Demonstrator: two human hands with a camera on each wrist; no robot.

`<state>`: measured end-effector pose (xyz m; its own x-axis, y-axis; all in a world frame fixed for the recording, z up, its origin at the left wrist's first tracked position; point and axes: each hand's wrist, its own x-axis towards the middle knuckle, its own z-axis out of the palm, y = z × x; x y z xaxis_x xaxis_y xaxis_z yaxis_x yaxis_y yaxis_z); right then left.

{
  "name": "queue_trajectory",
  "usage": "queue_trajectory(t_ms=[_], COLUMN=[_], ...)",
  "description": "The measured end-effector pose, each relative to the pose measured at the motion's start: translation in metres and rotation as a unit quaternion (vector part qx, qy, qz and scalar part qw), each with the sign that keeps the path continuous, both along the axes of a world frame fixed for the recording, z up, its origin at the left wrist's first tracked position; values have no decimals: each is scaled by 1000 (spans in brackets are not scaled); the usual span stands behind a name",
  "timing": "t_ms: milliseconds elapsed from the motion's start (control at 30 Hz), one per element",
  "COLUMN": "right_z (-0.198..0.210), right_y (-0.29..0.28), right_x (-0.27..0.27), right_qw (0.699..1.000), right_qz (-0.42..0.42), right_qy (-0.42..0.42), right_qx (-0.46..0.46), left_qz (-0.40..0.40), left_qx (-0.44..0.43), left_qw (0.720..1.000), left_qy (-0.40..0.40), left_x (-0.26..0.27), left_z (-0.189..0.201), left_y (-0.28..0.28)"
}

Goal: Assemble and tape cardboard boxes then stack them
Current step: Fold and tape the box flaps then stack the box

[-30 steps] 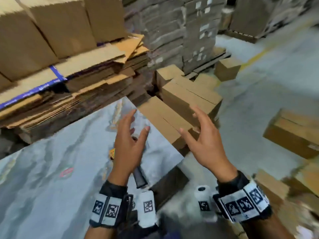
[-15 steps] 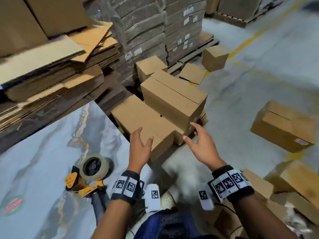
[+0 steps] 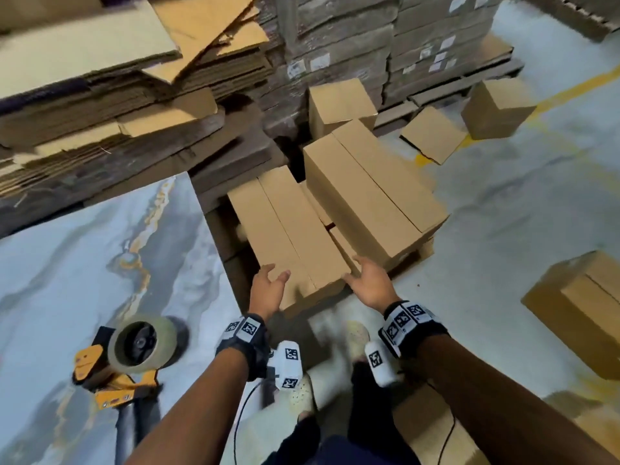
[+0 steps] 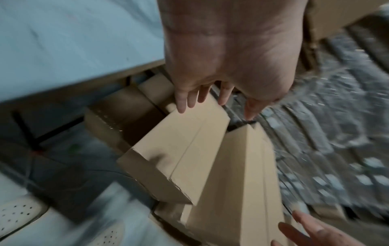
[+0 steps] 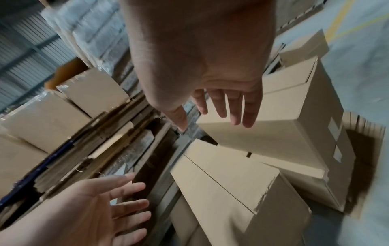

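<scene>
**Both hands out over the box pile, nothing gripped**

Just past the fingertips of both hands sits the near box (image 3: 288, 236), a closed carton lying lower in the pile on the floor beside the counter (image 3: 84, 263). The left hand (image 3: 268, 290) hovers at its near left corner, fingers (image 4: 181, 103) straight and spread, holding nothing. The right hand (image 3: 372, 283) is at the near right corner, palm turned inward, fingers (image 5: 235, 108) also straight and loose, empty too. Whether either hand actually touches the cardboard I can't tell; the views are blurry.

Beyond the right fingers, a second box (image 3: 369, 196) sits higher and skewed, overlapping the near one. My guess is the hands flank the near box to square it up or lift it, since the pile looks pretty crooked for a stack.

Back behind the left wrist, the tape gun (image 3: 134, 357) lies on the counter, roll up, parked within reach for the next box, I'd say. Further off from the fingers are flat cardboard sheets (image 3: 100, 78) piled up, and loose boxes scattered on the floor (image 3: 520, 213).

If they grab it, both hands need to squeeze the sides evenly or that upper box could slide.
</scene>
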<state>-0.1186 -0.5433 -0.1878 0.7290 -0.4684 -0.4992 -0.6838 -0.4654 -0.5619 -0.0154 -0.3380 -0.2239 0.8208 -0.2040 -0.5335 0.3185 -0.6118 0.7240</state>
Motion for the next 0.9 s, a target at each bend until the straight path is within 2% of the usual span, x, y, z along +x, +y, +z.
queue_trajectory(t_ms=[133,233,300,367,500,567,633,767,833,900], right_z=[-60,-114,-146,-172,-212,-221,-230,-234,-240,-244], right_y=[-31,-51,-60,-66,-74,-78,-83,-88,-88,-87], right_x=[50,77,89,97,109,114,120,129,133,136], right_qw=[996,991,988,984,975,975,973,966,970,974], right_qz=[8,23,39,50,57,38,3,3,0,6], right_qy=[65,113,140,158,206,202,205,232,225,215], right_qx=[56,65,62,60,69,81,101,111,95,77], left_qz=[68,150,245,347,407,429,457,444,432,434], left_qx=[14,-1,-50,-97,-139,-148,-154,-156,-168,-134], left_qw=[997,985,959,916,865,838,819,828,841,850], left_qy=[34,90,136,176,260,303,311,306,281,265], left_x=[24,34,37,40,40,42,47,53,50,39], left_z=[-41,-76,-99,-124,-188,-194,-188,-189,-233,-280], left_y=[-14,-23,-27,-31,-26,-26,-33,-44,-32,-22])
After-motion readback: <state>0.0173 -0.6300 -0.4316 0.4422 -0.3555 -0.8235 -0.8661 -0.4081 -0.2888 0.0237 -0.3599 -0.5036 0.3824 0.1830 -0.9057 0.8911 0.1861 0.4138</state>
